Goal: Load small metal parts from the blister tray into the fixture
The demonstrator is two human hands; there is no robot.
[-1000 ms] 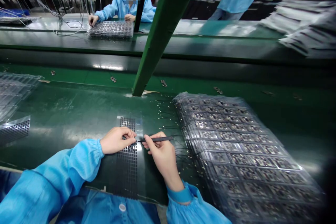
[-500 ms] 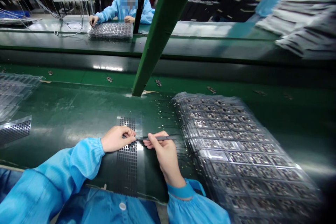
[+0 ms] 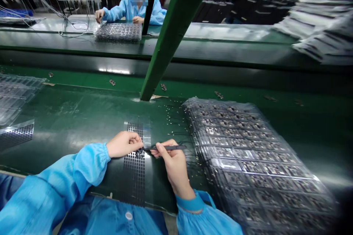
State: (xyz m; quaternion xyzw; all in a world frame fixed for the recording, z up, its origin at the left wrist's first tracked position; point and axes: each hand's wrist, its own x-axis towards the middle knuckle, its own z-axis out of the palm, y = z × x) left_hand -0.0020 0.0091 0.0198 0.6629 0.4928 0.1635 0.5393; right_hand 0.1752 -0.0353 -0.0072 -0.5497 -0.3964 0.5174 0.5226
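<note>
My right hand (image 3: pixel 176 165) grips dark tweezers (image 3: pixel 176 147) like a pen, their tip pointing left toward the fingertips of my left hand (image 3: pixel 124 144). The thumb and index finger of my left hand are pinched together; what lies between them is too small to make out. Just below those fingertips, a small circuit board (image 3: pixel 140 154) rests on a clear sheet with a grid of dark stickers (image 3: pixel 134 183). This sheet lies on the green bench (image 3: pixel 82 117), lengthwise in front of me.
To the right stands a stack of clear trays (image 3: pixel 248 154) filled with small boards. More trays (image 3: pixel 16 91) and another sticker sheet (image 3: pixel 19 134) lie left. A green post (image 3: pixel 165 44) rises ahead. Small boards (image 3: pixel 112 82) sit on the belt; a co-worker (image 3: pixel 132 11) sits beyond.
The tweezers' rear end has dipped slightly, while both hands stay nearly in place. Boards on the belt have shifted a little left. A blue-clad person at the upper right has left view.
</note>
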